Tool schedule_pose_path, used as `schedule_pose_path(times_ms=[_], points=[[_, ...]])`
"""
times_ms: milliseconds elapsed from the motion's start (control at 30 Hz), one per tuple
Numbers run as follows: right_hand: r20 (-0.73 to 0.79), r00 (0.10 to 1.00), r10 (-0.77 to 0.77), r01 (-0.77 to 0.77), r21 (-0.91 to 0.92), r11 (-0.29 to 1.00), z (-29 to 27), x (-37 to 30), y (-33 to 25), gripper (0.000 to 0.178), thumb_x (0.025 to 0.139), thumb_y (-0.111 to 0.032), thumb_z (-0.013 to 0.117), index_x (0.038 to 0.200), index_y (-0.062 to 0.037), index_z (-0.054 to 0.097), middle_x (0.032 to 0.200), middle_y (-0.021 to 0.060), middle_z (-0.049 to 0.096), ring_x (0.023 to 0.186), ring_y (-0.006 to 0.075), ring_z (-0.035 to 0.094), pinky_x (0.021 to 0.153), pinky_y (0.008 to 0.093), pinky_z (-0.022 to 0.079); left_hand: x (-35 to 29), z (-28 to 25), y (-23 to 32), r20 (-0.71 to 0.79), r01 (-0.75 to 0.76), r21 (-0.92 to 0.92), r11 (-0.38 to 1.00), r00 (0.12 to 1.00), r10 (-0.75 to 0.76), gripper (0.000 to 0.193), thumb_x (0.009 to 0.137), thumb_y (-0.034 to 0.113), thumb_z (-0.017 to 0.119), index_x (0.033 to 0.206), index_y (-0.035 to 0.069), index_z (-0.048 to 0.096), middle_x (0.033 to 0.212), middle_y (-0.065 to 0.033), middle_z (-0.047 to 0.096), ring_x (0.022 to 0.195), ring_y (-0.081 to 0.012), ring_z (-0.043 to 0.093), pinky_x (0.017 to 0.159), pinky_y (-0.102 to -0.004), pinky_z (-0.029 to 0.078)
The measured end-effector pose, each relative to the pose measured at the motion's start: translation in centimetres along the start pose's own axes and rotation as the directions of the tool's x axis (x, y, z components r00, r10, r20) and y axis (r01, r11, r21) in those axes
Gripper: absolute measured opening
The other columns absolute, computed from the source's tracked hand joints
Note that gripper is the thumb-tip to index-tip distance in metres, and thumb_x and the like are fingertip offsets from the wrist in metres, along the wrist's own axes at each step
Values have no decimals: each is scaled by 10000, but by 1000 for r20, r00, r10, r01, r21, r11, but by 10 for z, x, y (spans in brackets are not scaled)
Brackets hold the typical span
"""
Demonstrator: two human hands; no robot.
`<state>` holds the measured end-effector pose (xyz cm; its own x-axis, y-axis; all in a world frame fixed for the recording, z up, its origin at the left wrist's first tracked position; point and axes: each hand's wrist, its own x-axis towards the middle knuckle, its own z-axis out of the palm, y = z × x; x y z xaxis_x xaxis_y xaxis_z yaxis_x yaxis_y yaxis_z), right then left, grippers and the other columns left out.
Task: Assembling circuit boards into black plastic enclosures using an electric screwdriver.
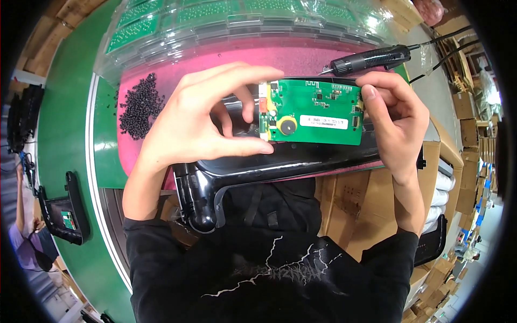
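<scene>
Between my two hands is a green circuit board point(301, 107) with a white label, a round dark part set in yellow and small chips. My right hand point(396, 110) pinches its right edge between thumb and fingers. My left hand point(202, 116) curves around the left end, thumb at the lower corner and a fingertip at the upper one. Just beneath the board lies a glossy black plastic housing point(258, 166), partly hidden by the board and hands.
A pile of small black screws point(141, 107) lies on the pink mat point(204, 58). Behind are clear plastic trays point(237, 24) of green boards. A black electric screwdriver point(369, 60) rests at back right. Another black housing point(63, 212) sits on the left table. Cardboard boxes point(371, 207) stand at right.
</scene>
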<state>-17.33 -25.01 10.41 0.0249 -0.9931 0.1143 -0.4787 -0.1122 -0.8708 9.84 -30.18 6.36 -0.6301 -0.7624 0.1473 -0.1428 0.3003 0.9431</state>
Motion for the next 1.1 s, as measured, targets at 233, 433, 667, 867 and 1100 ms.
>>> schedule_pose_path(times_ms=[233,433,667,867,1100], points=[[398,864,310,-404,179,897,-20,-12,-4,479,695,-76,880,1073,4,596,888,72,659,778,114,651,702,232,543,-5,-4,-3,168,-133,224,966,981,96,625,534,179,879,1109,17,696,841,-75,685,663,-147,654,531,-249,540],[506,859,80,-50,-73,996,-16,-25,23,649,589,-192,936,1111,5,605,1079,101,656,866,184,662,744,294,539,-6,-2,-4,306,-116,253,961,951,34,589,539,211,889,1057,6,699,810,-74,687,645,-164,668,531,-264,542],[356,932,-71,122,-121,985,5,-14,47,529,654,-133,842,1121,-21,619,1154,102,636,1034,257,625,818,328,508,0,-2,-11,254,33,432,901,955,-157,590,602,263,874,1082,7,648,841,-113,661,707,-233,647,642,-333,543],[360,933,-22,88,-168,982,6,-14,48,530,652,-116,841,1125,-27,619,1220,107,589,1080,285,604,871,351,503,0,2,-10,245,11,523,852,956,-163,567,623,270,866,1073,25,625,811,-99,612,699,-259,622,627,-360,510],[354,935,-26,97,-185,978,8,-14,49,530,654,-93,832,1133,-18,617,1193,121,583,1102,316,585,951,380,481,0,4,-12,243,-11,545,839,959,-145,570,622,271,866,1071,23,617,801,-94,586,678,-266,600,608,-372,482]])
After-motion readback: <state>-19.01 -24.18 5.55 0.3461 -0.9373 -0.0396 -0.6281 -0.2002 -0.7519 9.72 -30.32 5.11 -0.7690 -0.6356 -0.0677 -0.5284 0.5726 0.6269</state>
